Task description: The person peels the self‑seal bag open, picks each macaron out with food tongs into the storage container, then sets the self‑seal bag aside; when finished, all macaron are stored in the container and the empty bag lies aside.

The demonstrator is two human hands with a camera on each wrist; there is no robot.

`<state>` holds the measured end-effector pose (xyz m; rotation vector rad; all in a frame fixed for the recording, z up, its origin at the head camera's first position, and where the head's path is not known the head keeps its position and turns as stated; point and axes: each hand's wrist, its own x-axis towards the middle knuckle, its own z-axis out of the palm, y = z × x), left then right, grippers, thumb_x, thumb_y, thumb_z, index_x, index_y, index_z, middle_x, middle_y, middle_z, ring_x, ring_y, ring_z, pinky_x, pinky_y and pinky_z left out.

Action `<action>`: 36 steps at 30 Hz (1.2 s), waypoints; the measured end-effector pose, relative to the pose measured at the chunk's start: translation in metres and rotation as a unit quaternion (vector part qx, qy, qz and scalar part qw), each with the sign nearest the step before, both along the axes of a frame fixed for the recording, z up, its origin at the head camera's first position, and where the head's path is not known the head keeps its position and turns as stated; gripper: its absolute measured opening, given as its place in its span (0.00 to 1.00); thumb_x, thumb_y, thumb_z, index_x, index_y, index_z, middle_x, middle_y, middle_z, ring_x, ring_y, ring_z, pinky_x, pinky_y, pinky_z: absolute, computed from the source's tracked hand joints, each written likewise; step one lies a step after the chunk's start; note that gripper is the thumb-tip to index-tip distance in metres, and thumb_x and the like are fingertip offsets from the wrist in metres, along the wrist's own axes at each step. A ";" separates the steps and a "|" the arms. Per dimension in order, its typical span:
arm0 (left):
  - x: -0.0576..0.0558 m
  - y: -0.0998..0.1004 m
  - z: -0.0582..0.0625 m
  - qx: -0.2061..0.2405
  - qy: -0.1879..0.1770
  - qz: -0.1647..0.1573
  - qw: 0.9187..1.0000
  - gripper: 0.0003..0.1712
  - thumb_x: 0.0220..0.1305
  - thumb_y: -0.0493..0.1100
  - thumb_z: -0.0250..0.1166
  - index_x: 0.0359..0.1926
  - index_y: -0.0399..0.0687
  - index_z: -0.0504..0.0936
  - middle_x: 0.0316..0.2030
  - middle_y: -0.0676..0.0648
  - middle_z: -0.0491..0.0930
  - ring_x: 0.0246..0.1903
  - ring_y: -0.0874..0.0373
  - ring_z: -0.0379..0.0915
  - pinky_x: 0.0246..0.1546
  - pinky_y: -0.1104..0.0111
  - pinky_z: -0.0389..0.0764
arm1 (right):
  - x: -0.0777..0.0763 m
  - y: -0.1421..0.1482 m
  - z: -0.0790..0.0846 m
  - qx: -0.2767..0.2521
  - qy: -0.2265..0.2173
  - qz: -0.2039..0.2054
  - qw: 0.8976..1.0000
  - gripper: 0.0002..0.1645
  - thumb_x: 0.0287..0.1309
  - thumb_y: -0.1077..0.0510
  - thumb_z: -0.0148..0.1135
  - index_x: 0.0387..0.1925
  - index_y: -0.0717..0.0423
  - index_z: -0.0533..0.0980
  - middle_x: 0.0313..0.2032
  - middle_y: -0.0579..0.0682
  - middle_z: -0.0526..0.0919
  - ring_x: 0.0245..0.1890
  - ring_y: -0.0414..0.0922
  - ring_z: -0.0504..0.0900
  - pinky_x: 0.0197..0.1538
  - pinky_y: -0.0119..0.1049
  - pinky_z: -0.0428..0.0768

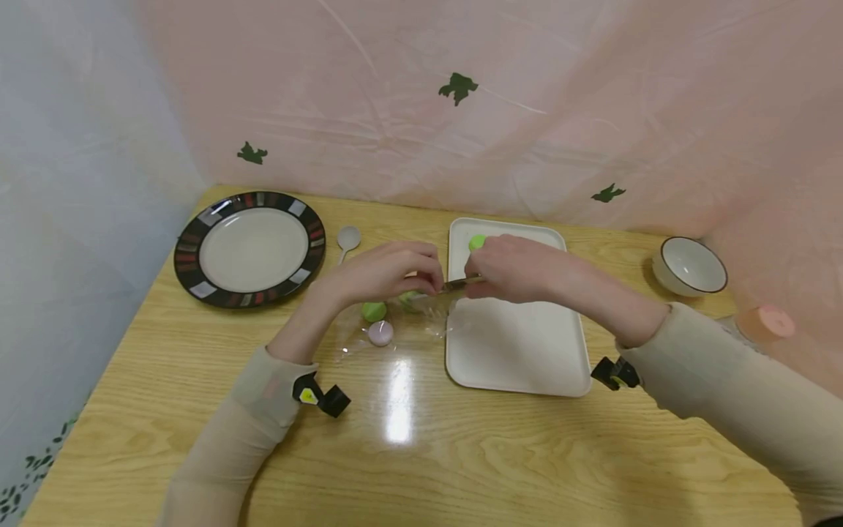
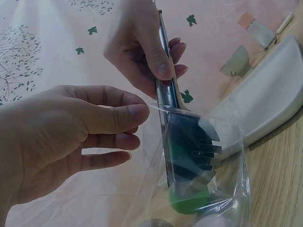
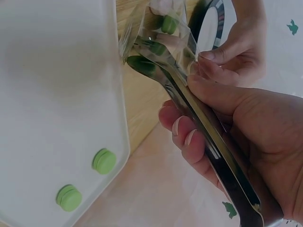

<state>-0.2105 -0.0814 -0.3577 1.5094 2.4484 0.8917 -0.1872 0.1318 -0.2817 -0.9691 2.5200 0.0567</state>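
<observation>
My left hand (image 1: 395, 271) pinches the rim of a clear plastic bag (image 2: 232, 142) between thumb and fingers. Metal tongs (image 3: 210, 125) are gripped in my right hand (image 1: 514, 267), above the white tray. Their fork-like tips reach into the bag's mouth, close to a green macaron (image 2: 189, 201) in the left wrist view. Inside the bag, lower down, lie another green macaron (image 1: 374, 312) and a pale lilac macaron (image 1: 380, 334). Two green macarons, one nearer (image 3: 104, 161) and one farther (image 3: 69, 197) toward the tray's corner, sit on the tray (image 1: 520, 359).
A dark-rimmed plate (image 1: 253, 249) stands at the back left, beside a spoon (image 1: 348, 238). To the right are a white bowl (image 1: 691, 267) and a clear container with a pink-orange top (image 1: 767, 323). A pale cloth (image 1: 369, 102) hangs behind the wooden table (image 1: 329, 454).
</observation>
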 end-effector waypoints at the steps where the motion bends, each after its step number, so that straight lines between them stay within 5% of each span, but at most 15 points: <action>1: 0.000 0.000 0.000 0.000 0.000 -0.001 1.000 0.04 0.62 0.45 0.63 0.35 0.54 0.84 0.35 0.60 0.76 0.36 0.70 0.73 0.42 0.74 0.76 | 0.000 0.001 0.000 0.000 0.001 0.001 1.000 0.11 0.59 0.49 0.62 0.28 0.51 0.81 0.18 0.42 0.77 0.17 0.38 0.69 0.23 0.30 0.68; 10: 0.000 0.000 0.001 0.003 -0.002 -0.003 1.000 0.04 0.61 0.45 0.63 0.35 0.53 0.84 0.35 0.59 0.76 0.36 0.70 0.73 0.43 0.73 0.76 | -0.001 0.007 0.000 -0.010 -0.010 -0.003 1.000 0.10 0.60 0.50 0.61 0.29 0.49 0.82 0.18 0.42 0.78 0.16 0.38 0.70 0.23 0.30 0.69; 19: 0.000 -0.001 0.001 0.000 0.002 0.002 1.000 0.03 0.61 0.44 0.63 0.35 0.54 0.83 0.34 0.59 0.76 0.36 0.69 0.73 0.42 0.73 0.76 | -0.001 0.036 0.009 -0.048 -0.097 -0.053 0.993 0.09 0.63 0.50 0.57 0.30 0.46 0.79 0.18 0.43 0.77 0.13 0.39 0.74 0.20 0.34 0.74; 27: 0.000 0.000 0.002 -0.003 0.005 0.000 1.000 0.03 0.62 0.45 0.63 0.34 0.56 0.83 0.34 0.60 0.76 0.35 0.70 0.72 0.41 0.74 0.75 | -0.003 0.100 0.014 -0.096 -0.174 -0.109 0.974 0.13 0.65 0.43 0.53 0.33 0.43 0.78 0.20 0.44 0.77 0.14 0.41 0.74 0.20 0.34 0.76; 36: 0.001 0.000 0.002 -0.008 0.008 0.006 1.000 0.02 0.62 0.46 0.63 0.34 0.58 0.82 0.34 0.60 0.76 0.35 0.70 0.72 0.40 0.75 0.75 | -0.017 0.156 -0.008 -0.139 -0.208 -0.185 0.950 0.17 0.65 0.43 0.52 0.36 0.47 0.80 0.23 0.50 0.79 0.17 0.45 0.77 0.23 0.38 0.79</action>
